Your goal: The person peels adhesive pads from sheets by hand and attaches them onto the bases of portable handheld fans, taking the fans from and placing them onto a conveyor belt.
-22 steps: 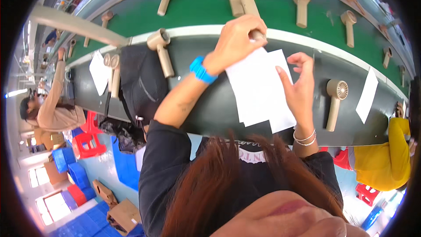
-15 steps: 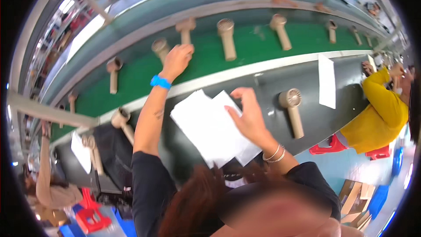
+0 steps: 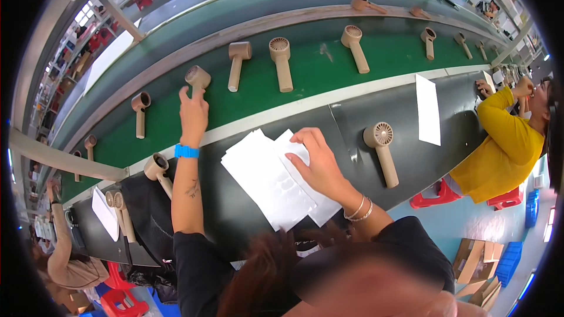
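Observation:
On the green conveyor belt (image 3: 317, 85), my left hand (image 3: 194, 117), with a blue wristband, reaches to a beige handheld fan (image 3: 198, 76). Its fingers are apart beside the fan's handle, which they partly hide. Just right of it lies another beige handheld fan (image 3: 236, 66), untouched. My right hand (image 3: 320, 170) rests over the right edge of a stack of white sheets (image 3: 261, 176) on the dark worktable, thumb and fingers apart. Faint round marks show on the sheets. Right of that hand, one more handheld fan (image 3: 383, 147) lies on the table.
Several more fans lie along the belt. A black bag (image 3: 144, 211) sits left of my arm, near a tan fan (image 3: 157, 167). A white sheet (image 3: 427, 110) lies toward a co-worker in a yellow top (image 3: 499, 141). A metal post (image 3: 70, 152) crosses at left.
My left hand has come away from the fan now lying free and moved left and nearer to another fan, its fingers spreading. The right hand stays at the sheets; the view has shifted slightly.

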Demonstrator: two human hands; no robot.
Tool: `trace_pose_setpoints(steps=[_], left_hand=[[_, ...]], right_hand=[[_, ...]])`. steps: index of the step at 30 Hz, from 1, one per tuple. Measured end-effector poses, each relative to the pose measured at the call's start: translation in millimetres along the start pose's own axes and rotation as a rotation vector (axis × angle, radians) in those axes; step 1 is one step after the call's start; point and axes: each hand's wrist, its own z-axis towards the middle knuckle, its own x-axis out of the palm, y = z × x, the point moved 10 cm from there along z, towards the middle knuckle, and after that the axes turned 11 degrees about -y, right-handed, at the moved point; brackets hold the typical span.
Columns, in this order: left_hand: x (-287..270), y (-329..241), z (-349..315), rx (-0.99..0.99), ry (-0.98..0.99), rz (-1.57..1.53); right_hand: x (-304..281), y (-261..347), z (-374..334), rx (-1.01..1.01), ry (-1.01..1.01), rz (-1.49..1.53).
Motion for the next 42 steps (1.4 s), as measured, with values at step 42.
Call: trace_pose_setpoints(steps=[42], left_hand=[[-160.1, -87.2, -124.5, -0.079, -0.327, -0.711]], right_hand=[[79.5, 6.6, -37.6, -0.037, 0.298, -0.147]])
